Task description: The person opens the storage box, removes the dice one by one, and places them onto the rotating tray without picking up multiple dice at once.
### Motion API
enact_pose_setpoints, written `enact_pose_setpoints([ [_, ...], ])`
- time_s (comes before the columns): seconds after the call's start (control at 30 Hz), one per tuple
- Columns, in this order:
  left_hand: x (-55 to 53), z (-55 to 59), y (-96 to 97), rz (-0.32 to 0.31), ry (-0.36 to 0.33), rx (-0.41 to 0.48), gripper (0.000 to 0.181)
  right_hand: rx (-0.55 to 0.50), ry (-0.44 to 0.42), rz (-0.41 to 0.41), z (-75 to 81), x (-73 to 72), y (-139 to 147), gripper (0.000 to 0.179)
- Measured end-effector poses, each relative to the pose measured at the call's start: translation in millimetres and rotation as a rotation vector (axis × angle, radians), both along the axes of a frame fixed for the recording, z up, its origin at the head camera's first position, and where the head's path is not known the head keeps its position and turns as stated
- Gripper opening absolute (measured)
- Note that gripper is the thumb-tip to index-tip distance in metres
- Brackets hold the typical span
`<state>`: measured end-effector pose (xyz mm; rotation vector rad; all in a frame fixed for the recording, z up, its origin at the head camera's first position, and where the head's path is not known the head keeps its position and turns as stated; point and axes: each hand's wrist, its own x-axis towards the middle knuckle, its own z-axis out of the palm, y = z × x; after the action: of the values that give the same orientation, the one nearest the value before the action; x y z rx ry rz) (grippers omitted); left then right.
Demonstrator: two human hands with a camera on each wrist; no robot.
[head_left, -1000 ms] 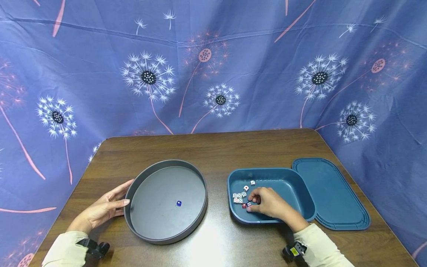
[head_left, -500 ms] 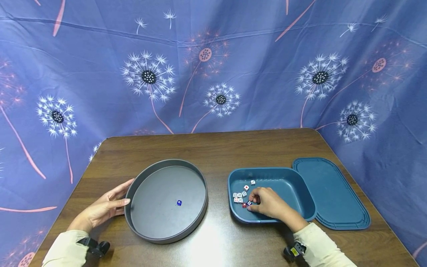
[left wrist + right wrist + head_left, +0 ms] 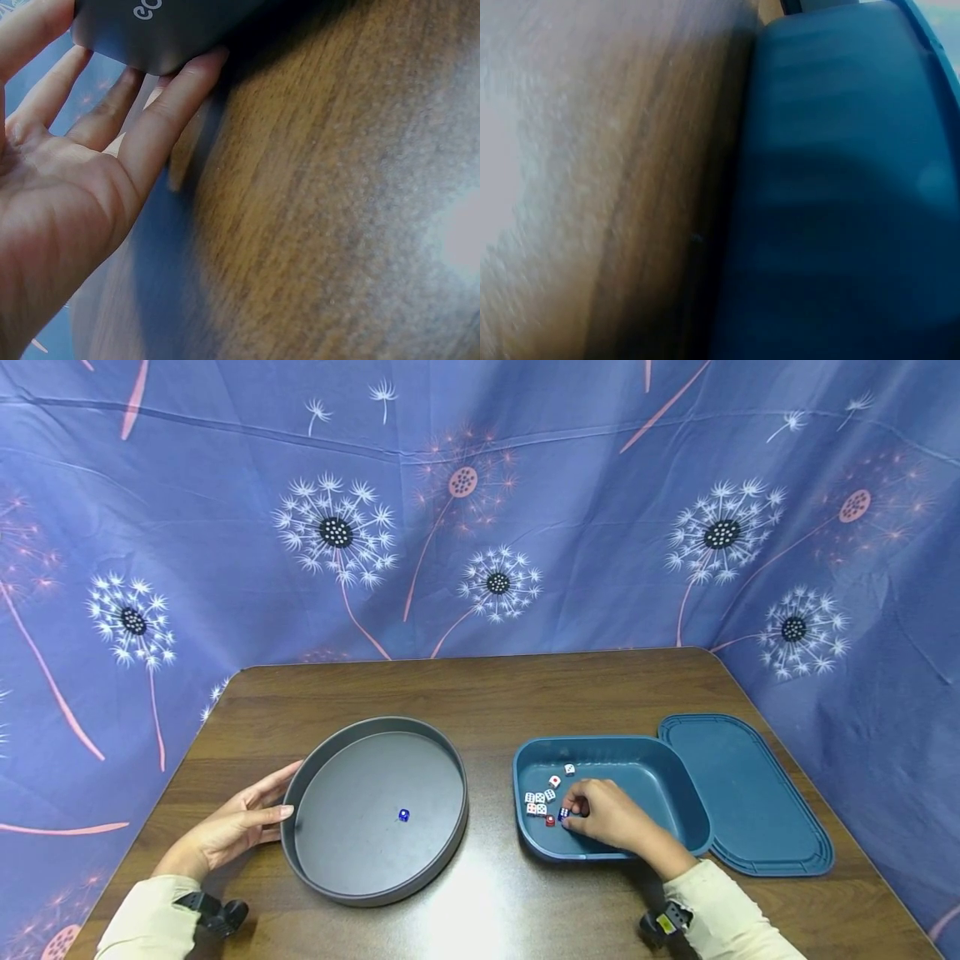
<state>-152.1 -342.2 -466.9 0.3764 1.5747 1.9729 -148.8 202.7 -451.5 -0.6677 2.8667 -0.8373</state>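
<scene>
In the head view, my left hand point(image 3: 228, 832) is at the left side of a round dark grey pan point(image 3: 345, 860), thumb tip at the rim. The left wrist view shows its fairly straight fingers spread against the outer wall of the pan point(image 3: 180, 30). One blue die point(image 3: 403, 815) lies inside the pan. My right hand point(image 3: 611, 816) reaches into a blue rectangular container point(image 3: 660, 777) and pinches another blue die point(image 3: 565, 814) between thumb and fingertips. Beside it are a red die point(image 3: 550, 821) and several white dice point(image 3: 540, 797). In the right wrist view, the container's wall point(image 3: 840, 150) hides this hand.
A flat blue lid point(image 3: 757, 802) lies to the right of the container, meeting its edge. Both vessels stand on a wooden table point(image 3: 480, 693). Behind the table hangs a blue dandelion-patterned cloth point(image 3: 585, 527).
The blue die at my right fingertips has turned and shifted slightly right, away from the red die. My left hand and the pan stay in place.
</scene>
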Motion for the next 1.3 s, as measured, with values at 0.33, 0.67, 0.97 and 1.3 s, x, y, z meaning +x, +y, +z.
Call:
enact_pose_setpoints([
  [0.33, -2.5, -4.2, -2.8, -0.008, -0.003, 0.014, 0.068, -0.012, 0.046, -0.023, 25.5, -9.3, 1.2, 0.014],
  [0.67, -2.4, -3.7, -3.2, -0.015, 0.002, 0.015, 0.068, -0.069, 0.096, -0.001, 61.8, -20.5, -33.4, 0.011],
  [0.97, -2.1, -3.3, -2.1, -0.004, -0.003, 0.007, 0.068, -0.111, 0.136, 0.072, 83.8, -26.4, -88.9, 0.010],
  [1.3, -2.3, -4.2, -2.7, -0.038, -0.009, 0.068, 0.068, -0.151, 0.189, 0.098, 80.4, -21.5, -142.8, 0.011],
])
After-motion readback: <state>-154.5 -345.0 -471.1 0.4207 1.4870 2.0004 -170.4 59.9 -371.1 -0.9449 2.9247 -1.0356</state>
